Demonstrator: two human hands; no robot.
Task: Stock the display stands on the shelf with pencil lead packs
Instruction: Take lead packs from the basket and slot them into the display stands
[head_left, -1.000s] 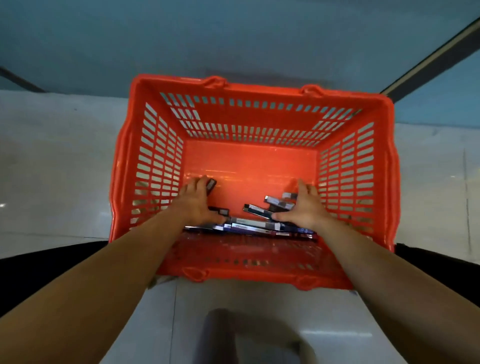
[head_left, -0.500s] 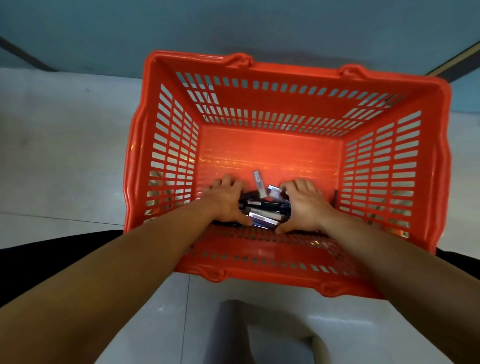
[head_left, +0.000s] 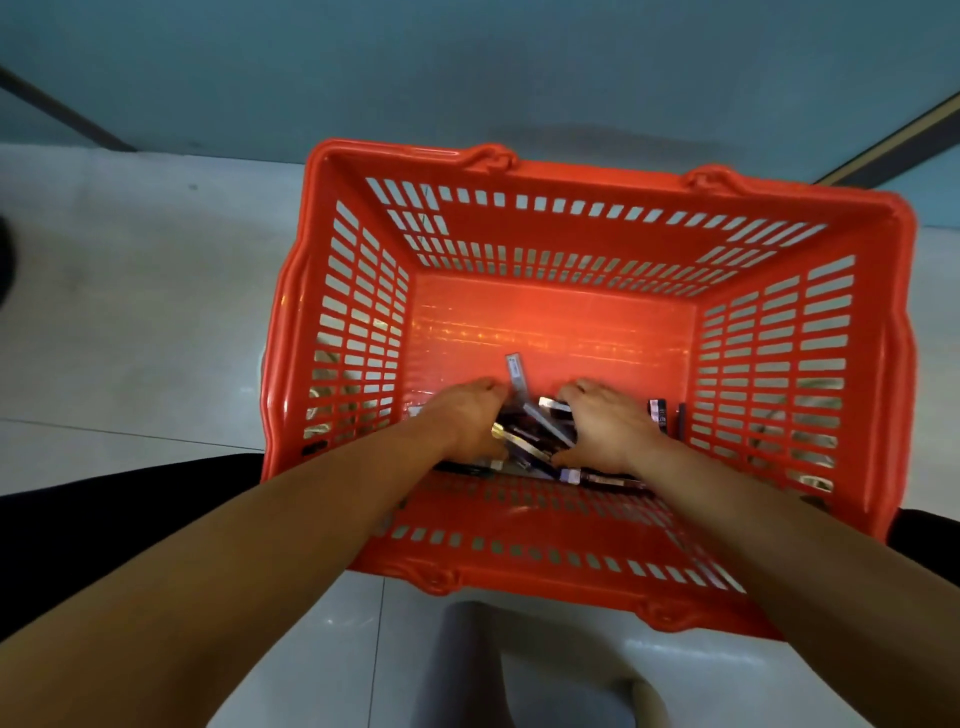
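Observation:
An orange plastic basket (head_left: 343, 312) stands on the pale tiled floor below me. At its bottom, near the front wall, lies a heap of slim dark pencil lead packs (head_left: 540, 439). My left hand (head_left: 467, 415) and my right hand (head_left: 605, 423) are both down in the basket, cupped round the heap from either side with curled fingers. One pack (head_left: 516, 376) sticks up between the fingertips. Two loose packs (head_left: 658, 413) stand against the right wall, apart from the heap. The undersides of both hands are hidden.
The basket's slotted walls rise high around both hands. A teal wall (head_left: 467, 67) stands behind the basket. Dark trouser legs (head_left: 104, 499) show at the left and right edges, and a grey shape (head_left: 493, 665) lies on the floor in front.
Both hands have swept inward from the spread-out packs and bunched them into one heap between the palms. The camera has moved closer and the basket now sits further right in view.

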